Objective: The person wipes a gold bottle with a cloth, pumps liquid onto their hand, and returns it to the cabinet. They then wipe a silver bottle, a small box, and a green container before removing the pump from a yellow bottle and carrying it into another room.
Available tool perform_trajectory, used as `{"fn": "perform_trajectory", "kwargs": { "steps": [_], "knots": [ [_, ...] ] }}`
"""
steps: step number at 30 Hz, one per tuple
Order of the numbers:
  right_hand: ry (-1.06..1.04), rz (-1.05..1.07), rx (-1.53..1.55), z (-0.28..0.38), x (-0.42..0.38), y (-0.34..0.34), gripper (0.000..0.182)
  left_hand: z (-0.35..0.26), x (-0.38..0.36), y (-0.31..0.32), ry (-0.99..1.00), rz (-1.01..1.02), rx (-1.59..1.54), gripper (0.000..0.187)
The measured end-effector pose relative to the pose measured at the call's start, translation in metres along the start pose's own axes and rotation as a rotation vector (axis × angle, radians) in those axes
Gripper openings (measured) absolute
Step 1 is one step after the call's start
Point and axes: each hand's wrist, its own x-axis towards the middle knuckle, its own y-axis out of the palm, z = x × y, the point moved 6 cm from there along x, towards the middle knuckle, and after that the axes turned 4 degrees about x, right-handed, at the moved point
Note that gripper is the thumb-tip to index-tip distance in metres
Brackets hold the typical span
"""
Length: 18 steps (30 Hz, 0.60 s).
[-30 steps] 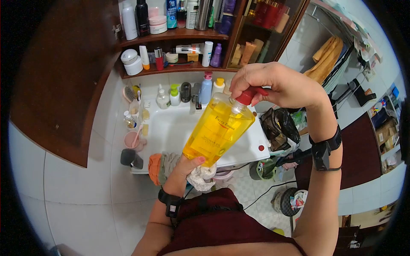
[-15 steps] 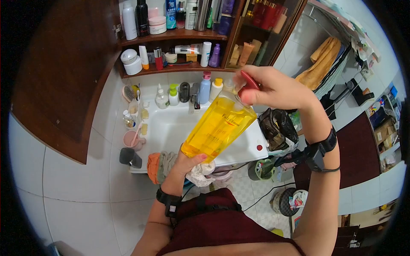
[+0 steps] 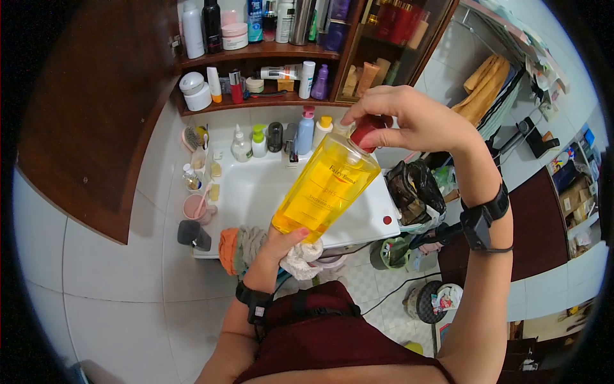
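A clear bottle of yellow shower gel (image 3: 327, 191) is held tilted over the sink, its neck up and to the right. My left hand (image 3: 280, 244) is wrapped round its base, thumb across the front face. At the neck, the fingers and thumb of my right hand (image 3: 412, 120) are closed on the dark red cap (image 3: 369, 133). The cap sits right at the bottle's mouth. Part of it is hidden behind my fingers.
Below the bottle is the white sink (image 3: 246, 192), with pump bottles (image 3: 258, 142) along its back edge. Toiletries fill the wooden shelf (image 3: 275, 50) above. Cloths (image 3: 238, 248) hang over the sink's front. A black plastic bag (image 3: 416, 189) stands at the right.
My right hand has turned on the cap, its fingers now arched over the top and more of the cap's side showing. The bottle has shifted slightly; my left hand keeps its hold.
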Motion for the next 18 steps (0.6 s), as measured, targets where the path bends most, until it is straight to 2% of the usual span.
{"fn": "perform_trajectory", "kwargs": {
  "steps": [3,6,9,11,12,17,18],
  "knots": [
    [0.203,-0.030,0.003,-0.016,0.002,0.004,0.030,-0.003,0.000,0.006,-0.009,0.010,-0.025,0.065],
    [-0.141,-0.127,-0.012,-0.005,0.003,0.004,0.033,-0.011,0.001,0.012,0.003,0.011,-0.056,0.064],
    [-0.068,-0.039,0.119,-0.005,0.000,0.004,0.039,-0.009,0.002,0.006,0.021,0.010,-0.014,0.061],
    [0.219,0.042,0.106,-0.019,0.002,0.011,0.045,-0.006,0.003,0.002,0.025,0.008,0.026,0.059],
    [0.333,0.089,0.002,-0.019,0.005,0.014,0.049,-0.006,0.004,0.002,0.026,0.006,0.043,0.058],
    [-0.024,-0.044,0.240,-0.012,-0.001,0.010,0.042,-0.005,0.006,0.002,0.024,-0.021,0.060,0.054],
    [0.033,0.022,0.207,-0.014,0.000,0.011,0.042,-0.005,0.004,0.004,0.032,-0.029,0.035,0.054]
  ]
}}
